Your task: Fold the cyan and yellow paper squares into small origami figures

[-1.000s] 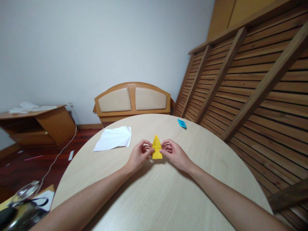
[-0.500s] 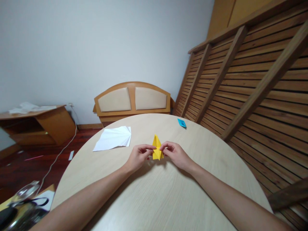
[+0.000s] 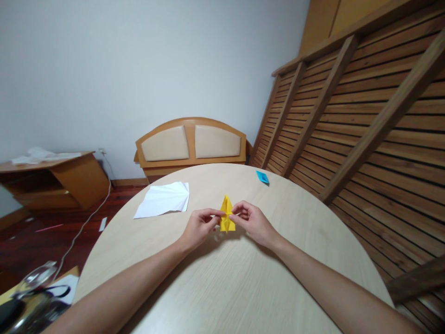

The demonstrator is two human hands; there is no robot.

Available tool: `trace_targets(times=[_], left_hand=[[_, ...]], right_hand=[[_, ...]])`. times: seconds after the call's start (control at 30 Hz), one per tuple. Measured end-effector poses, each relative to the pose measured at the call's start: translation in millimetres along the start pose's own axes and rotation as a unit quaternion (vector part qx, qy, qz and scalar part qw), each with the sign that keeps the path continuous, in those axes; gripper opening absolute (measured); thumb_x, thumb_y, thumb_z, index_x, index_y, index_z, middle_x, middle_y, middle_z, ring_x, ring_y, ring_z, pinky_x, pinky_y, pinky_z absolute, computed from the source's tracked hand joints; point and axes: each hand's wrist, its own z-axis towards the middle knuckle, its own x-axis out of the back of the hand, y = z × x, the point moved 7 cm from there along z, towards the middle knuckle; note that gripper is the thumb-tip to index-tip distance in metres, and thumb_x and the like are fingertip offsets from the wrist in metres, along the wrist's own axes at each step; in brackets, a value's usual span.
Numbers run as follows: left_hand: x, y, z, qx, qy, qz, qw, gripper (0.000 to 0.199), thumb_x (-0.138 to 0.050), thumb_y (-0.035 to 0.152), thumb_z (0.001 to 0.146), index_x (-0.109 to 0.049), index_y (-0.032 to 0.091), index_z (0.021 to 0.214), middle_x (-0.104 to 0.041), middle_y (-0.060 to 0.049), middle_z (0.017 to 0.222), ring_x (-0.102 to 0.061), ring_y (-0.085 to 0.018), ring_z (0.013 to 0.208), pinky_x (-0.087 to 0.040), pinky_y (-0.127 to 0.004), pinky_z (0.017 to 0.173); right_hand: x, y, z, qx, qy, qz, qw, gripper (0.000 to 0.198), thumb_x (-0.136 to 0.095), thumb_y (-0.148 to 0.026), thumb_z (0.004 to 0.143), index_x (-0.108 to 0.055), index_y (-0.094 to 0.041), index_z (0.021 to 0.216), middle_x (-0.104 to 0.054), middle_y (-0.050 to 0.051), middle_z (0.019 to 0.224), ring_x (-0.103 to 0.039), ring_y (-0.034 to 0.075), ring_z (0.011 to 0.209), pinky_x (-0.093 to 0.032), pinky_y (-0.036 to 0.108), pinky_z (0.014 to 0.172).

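Note:
A small yellow folded paper point(image 3: 227, 224) is held up between my hands, just over the round table. It has a pointed top and a wider lower part with creased flaps. My left hand point(image 3: 202, 226) pinches its left edge between thumb and index finger. On the other side, my right hand point(image 3: 254, 221) grips the right edge near the middle with thumb and bent fingers. The tips of several fingers are hidden behind the paper and the hands.
A creased white paper sheet point(image 3: 163, 200) lies on the round table point(image 3: 222, 287) at the left. Far right on it is a blue folded paper point(image 3: 262, 177). A wooden slatted frame point(image 3: 368, 134) leans on the right, and a headboard point(image 3: 191, 139) stands behind the table.
The yellow paper has turned slightly, its lower point shifting left and its flaps looking narrower. My right hand's fingers have shifted a little on its edge. My left hand stays put.

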Motion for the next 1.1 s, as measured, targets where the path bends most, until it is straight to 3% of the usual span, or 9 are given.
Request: trace_targets(times=[0.27,0.4,0.77,1.1], left_hand=[[1.3,3.9,-0.3,0.004,0.013,-0.031,0.999,0.033,-0.073,0.042,0.077,-0.065,0.014,0.090,-0.072,-0.007,0.082,-0.066,-0.015,0.068,-0.050,-0.021,0.055],[-1.8,-1.8,1.3,0.028,0.004,-0.096,0.995,0.047,-0.079,0.044,0.073,-0.055,0.016,0.103,-0.074,-0.006,0.080,-0.068,-0.015,0.068,-0.049,-0.020,0.055],[-6.2,-3.0,0.4,0.024,-0.004,-0.062,0.998,0.047,-0.078,0.049,0.072,-0.067,0.012,0.097,-0.075,-0.012,0.094,-0.073,-0.023,0.085,-0.058,-0.034,0.077],[-5.8,-5.0,3.1,0.070,-0.003,-0.086,0.994,0.047,-0.083,0.044,0.067,-0.067,0.010,0.095,-0.074,-0.011,0.084,-0.070,-0.020,0.073,-0.056,-0.029,0.065]], right_hand=[[-1.0,-1.1,-2.1,-0.007,0.001,0.028,1.000,0.033,-0.074,-0.036,0.078,-0.052,-0.021,0.098,-0.071,0.003,0.087,-0.069,0.018,0.082,-0.053,0.031,0.075],[-2.2,-2.2,-2.4,-0.010,-0.007,0.020,1.000,0.031,-0.072,-0.035,0.081,-0.055,-0.020,0.102,-0.074,0.005,0.090,-0.070,0.019,0.083,-0.053,0.032,0.076],[-6.6,-6.0,-2.7,0.012,-0.007,-0.025,1.000,0.028,-0.071,-0.040,0.082,-0.067,-0.016,0.096,-0.073,0.007,0.092,-0.069,0.019,0.082,-0.053,0.031,0.073],[-8.9,-10.0,-1.5,-0.001,-0.060,-0.002,0.998,0.021,-0.067,-0.034,0.085,-0.067,-0.016,0.096,-0.073,0.007,0.093,-0.070,0.021,0.088,-0.053,0.033,0.078]])
